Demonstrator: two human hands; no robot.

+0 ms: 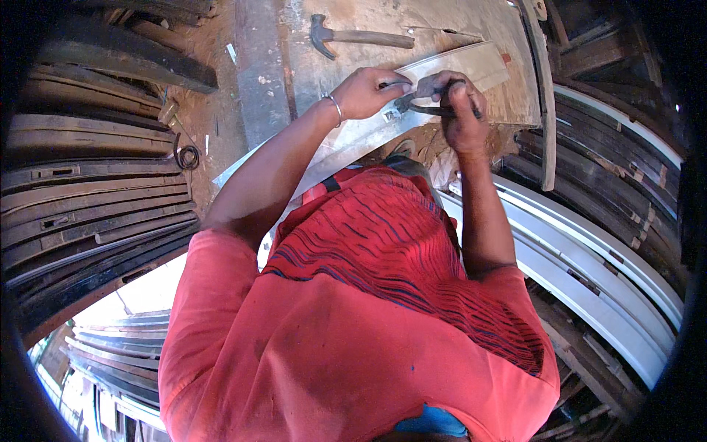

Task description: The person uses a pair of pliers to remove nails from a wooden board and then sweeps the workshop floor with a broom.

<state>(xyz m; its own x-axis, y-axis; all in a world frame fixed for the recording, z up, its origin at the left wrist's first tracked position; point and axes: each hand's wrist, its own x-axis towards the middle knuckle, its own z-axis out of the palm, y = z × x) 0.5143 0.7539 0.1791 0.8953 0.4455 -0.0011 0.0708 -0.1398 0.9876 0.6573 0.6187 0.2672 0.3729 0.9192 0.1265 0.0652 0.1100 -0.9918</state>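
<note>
A long, pale, shiny strip [346, 147] lies slantwise across the wooden work surface in front of me. My right hand [465, 110] is wrapped round the dark handles of what look like pliers [440, 111], their jaws pointing left at the strip's middle. Beside the jaws, a small metal-looking piece [391, 115] rests on the strip. My left hand [372, 92], a bracelet on its wrist, is closed just left of the tool; its fingertips pinch something small and dark that I cannot make out. Beyond both hands lies a claw hammer [361, 37] with a wooden handle.
The worn wooden board [471, 22] carries the strip and hammer. Stacked dark timber frames [96, 184] fill the left side. White lengths [589, 258] and dark boards [596, 155] run along the right. A coiled black cord [188, 156] hangs at the left.
</note>
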